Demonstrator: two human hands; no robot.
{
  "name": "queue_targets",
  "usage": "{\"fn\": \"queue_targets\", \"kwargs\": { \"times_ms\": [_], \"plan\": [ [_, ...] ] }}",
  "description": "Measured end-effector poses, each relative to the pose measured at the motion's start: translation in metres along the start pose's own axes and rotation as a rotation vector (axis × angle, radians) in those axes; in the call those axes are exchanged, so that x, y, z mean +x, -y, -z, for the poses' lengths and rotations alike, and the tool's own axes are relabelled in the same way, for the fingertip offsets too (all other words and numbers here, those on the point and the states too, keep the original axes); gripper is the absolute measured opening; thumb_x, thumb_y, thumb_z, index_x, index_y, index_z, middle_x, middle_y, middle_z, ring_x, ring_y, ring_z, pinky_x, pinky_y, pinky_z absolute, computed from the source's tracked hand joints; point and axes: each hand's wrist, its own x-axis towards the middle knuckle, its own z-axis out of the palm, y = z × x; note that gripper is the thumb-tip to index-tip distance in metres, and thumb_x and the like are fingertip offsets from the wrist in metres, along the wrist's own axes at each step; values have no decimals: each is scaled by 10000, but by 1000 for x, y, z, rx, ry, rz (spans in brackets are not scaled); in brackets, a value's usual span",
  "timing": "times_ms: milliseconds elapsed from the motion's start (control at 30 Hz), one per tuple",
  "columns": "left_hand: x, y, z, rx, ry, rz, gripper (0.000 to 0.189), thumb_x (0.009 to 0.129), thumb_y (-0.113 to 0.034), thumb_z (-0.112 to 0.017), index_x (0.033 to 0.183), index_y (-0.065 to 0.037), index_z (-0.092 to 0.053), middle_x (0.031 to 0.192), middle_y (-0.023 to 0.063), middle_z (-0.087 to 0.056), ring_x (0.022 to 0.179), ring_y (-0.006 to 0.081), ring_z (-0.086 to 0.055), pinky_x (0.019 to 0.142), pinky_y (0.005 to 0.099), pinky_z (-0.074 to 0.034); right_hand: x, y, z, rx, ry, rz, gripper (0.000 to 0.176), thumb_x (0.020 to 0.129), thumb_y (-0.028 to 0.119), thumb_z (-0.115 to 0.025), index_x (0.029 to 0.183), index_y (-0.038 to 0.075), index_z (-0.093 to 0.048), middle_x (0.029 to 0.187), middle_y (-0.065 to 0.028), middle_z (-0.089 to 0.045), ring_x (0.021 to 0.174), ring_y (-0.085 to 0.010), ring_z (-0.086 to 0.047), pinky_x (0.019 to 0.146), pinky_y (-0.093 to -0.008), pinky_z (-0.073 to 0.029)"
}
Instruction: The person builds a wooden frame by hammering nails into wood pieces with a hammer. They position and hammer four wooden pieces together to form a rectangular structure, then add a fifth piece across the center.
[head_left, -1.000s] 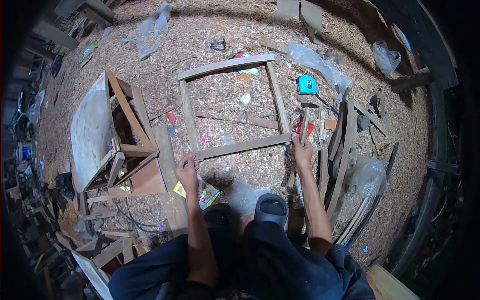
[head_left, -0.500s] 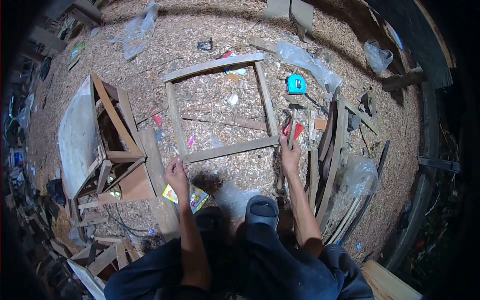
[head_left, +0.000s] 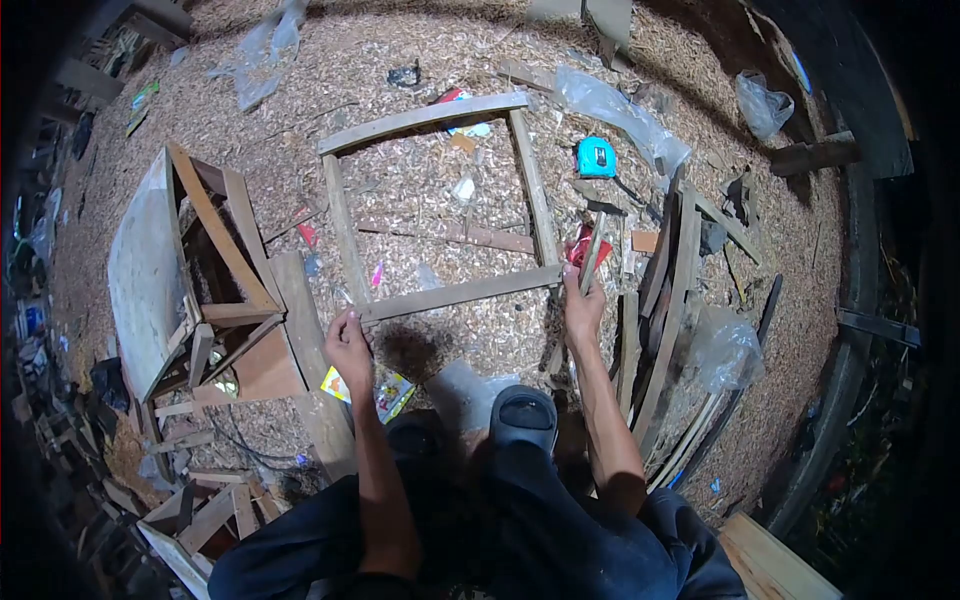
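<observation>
A rectangular wooden frame (head_left: 460,293) made of thin battens lies in front of me on the wood shavings. My left hand (head_left: 348,350) is closed on its near left corner, thumb and fingers pinching the batten end. At the near right corner, my right hand (head_left: 582,312) is closed around the wooden handle of a hammer (head_left: 594,252), which points away from me. The thumb side of that hand touches the frame's corner. Beyond the hammer lies a turquoise tape measure (head_left: 596,158). A red wrapper (head_left: 579,246) shows behind the hammer handle.
A box-like wooden piece with a pale panel (head_left: 140,275) stands at left, beside a plank (head_left: 315,365). Several wood strips (head_left: 672,310) are stacked at right, near plastic sheeting (head_left: 728,350). A reddish strip (head_left: 450,232) lies inside the frame. My sandal (head_left: 524,415) is close to the near batten.
The frame and my left hand have shifted slightly left. The hammer in my right hand has turned, its head now tipped differently. Both hands keep their grip.
</observation>
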Motion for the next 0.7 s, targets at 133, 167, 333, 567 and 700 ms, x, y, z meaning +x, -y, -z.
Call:
{"fn": "queue_targets", "kwargs": {
  "times_ms": [133,167,333,567,700],
  "plan": [
    [3,2,1,-11,31,-3,257,971,-199,-593,1089,28,-622,703,-12,-547,578,55,-506,502,203,-421,-1,5,-1,-26,27,-10,294,939,306,-650,920,13,-663,724,54,-507,663,-57,-390,575,-251,-333],
    [2,1,0,-39,13,3,245,960,-197,-609,1060,26,-631,698,-23,-532,580,53,-503,508,201,-417,-2,7,0,-32,32,-44,294,939,305,-650,924,12,-664,726,56,-509,659,-57,-388,571,-251,-329],
    [3,4,0,-67,5,-6,240,962,-191,-602,1065,25,-622,709,-22,-534,599,57,-508,533,210,-432,7,-9,-2,-40,9,72,250,933,227,-651,981,-15,-690,703,42,-548,637,-59,-439,560,-255,-354],
    [4,6,1,23,43,5,208,969,-206,-590,1036,-12,-620,779,-4,-564,644,59,-524,545,212,-471,1,-2,-7,-150,-19,110,291,959,262,-600,937,-24,-648,729,-24,-590,705,-107,-494,684,-290,-437],
    [2,15,-3,-16,-22,-90,228,974,-199,-584,1098,-9,-604,868,33,-631,683,76,-573,546,212,-477,3,-16,-3,-115,-17,221,297,958,255,-594,981,-39,-632,760,-67,-595,721,-138,-514,699,-316,-444]
  ]
}}
